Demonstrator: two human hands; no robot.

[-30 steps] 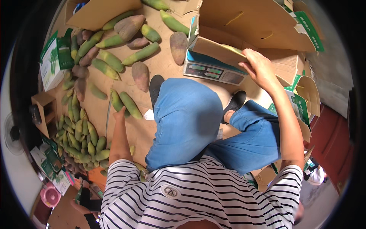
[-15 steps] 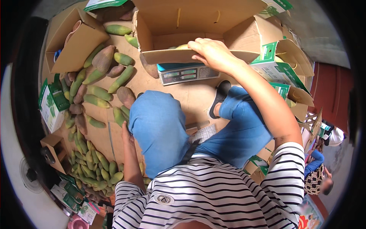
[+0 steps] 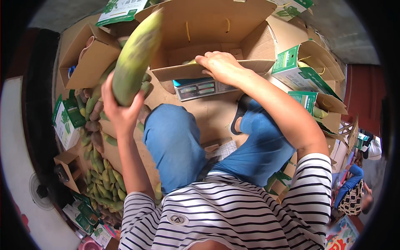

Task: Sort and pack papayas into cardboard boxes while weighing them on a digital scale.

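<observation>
My left hand [image 3: 121,112] is closed round the lower end of a long green radish [image 3: 137,60], raised with its paler tip pointing up and slightly blurred. To its right an open cardboard box [image 3: 214,18] with yellow cord loops stands on a digital scale [image 3: 204,89]. My right hand [image 3: 223,66] grips the top edge of the box's near flap, fingers hooked over it. Just inside, by those fingers, shows a small bit of a yellowish-green radish [image 3: 191,61]; most of the box's inside is hidden behind the flap.
Loose radishes, green and purplish, lie on the cardboard-covered floor at left, with a heap of green radishes [image 3: 104,183] nearer me. Green-and-white cartons [image 3: 291,66] holding radishes stand at right. Another open cardboard box [image 3: 89,56] is at far left. A person [image 3: 352,196] sits at far right.
My left hand has risen from beside my left knee, bringing up a green radish beside the box. My right hand stays on the flap. The whole view has shifted slightly.
</observation>
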